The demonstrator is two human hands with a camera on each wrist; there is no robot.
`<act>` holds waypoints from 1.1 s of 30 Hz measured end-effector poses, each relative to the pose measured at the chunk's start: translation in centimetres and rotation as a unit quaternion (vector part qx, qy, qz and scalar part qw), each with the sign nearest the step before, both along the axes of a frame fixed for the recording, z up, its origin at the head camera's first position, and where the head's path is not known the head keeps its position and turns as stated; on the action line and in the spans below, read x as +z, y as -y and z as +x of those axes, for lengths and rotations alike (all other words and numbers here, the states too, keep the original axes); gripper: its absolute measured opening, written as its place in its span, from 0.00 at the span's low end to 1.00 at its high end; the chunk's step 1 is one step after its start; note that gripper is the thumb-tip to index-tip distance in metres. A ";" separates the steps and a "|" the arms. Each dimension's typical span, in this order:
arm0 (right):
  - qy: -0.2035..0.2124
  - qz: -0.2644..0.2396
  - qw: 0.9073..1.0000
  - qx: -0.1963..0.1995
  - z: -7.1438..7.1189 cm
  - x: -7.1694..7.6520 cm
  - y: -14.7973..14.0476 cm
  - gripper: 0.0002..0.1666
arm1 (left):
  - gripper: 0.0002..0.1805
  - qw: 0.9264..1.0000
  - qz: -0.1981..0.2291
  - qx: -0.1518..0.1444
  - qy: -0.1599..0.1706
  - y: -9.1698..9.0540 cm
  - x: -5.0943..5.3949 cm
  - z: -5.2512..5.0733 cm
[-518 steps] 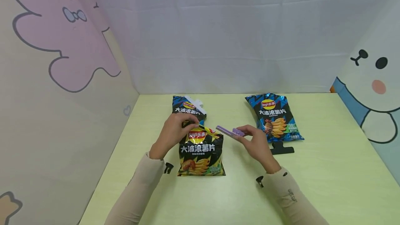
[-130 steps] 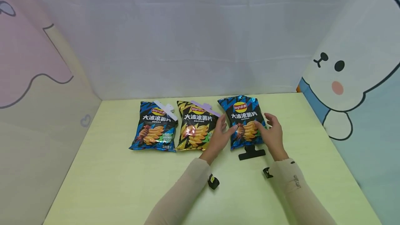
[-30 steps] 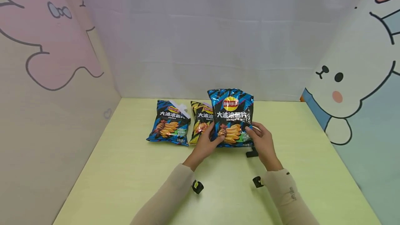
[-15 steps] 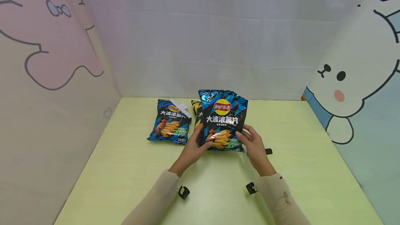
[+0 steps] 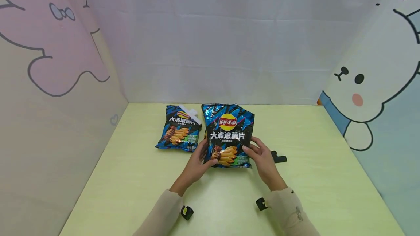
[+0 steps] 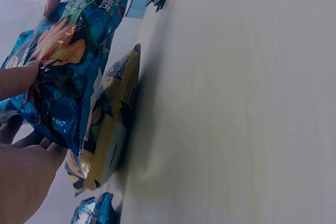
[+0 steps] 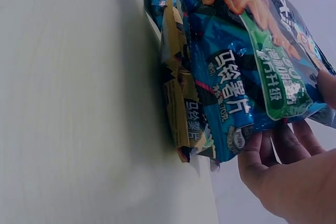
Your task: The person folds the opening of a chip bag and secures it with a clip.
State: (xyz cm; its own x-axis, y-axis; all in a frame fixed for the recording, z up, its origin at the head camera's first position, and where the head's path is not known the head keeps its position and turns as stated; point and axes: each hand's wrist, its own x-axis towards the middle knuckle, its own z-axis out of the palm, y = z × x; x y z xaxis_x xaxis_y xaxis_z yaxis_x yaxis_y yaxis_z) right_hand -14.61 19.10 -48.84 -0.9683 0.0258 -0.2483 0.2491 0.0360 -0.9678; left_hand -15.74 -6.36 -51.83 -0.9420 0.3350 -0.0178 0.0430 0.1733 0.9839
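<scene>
Between both hands a blue chip bag (image 5: 229,137) is held up off the table, its printed front toward the head camera. My left hand (image 5: 195,166) grips its lower left side, thumb on the front and fingers behind. On the lower right side, my right hand (image 5: 264,163) grips it the same way. Behind the raised bag lies a yellow-and-black chip bag (image 6: 113,124), almost wholly hidden in the head view. Another blue chip bag (image 5: 178,130) lies to the left with a white bag clip (image 5: 190,114) across its top right corner.
A black bag clip (image 5: 279,157) lies on the table (image 5: 131,185) just right of my right hand. A pale curtain wall (image 5: 223,46) rises behind the table's back edge. Printed cartoon panels stand at both sides.
Over the last second the held bag has moved left and toward me, now covering the yellow bag. Earlier, a purple clip went onto the yellow bag, and this blue bag was lifted from the right.
</scene>
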 end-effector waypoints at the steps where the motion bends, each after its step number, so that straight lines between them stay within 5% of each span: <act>1: 0.001 -0.002 1.000 0.003 0.1 -0.1 0.1 0.35 | 0.45 1.000 0.001 0.000 0.001 0.2 -0.2 0.1; 25: 0.004 0.009 0.998 0.060 0.2 -1.8 0.7 0.39 | 0.48 0.999 0.020 0.016 0.033 1.5 -2.0 0.8; 33: -0.023 0.030 0.999 0.035 -1.0 -1.6 0.5 0.33 | 0.50 0.999 0.023 0.016 0.038 1.6 -2.3 1.0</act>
State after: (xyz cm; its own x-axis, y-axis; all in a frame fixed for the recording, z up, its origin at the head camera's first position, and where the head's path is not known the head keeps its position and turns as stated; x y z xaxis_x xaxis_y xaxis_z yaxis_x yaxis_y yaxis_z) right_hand -15.59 18.57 -50.44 -0.9785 -0.0294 -0.2042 0.1998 0.1106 -0.9736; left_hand -14.74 -7.92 -54.13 -0.9485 0.3077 -0.0757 -0.0375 0.1282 0.9910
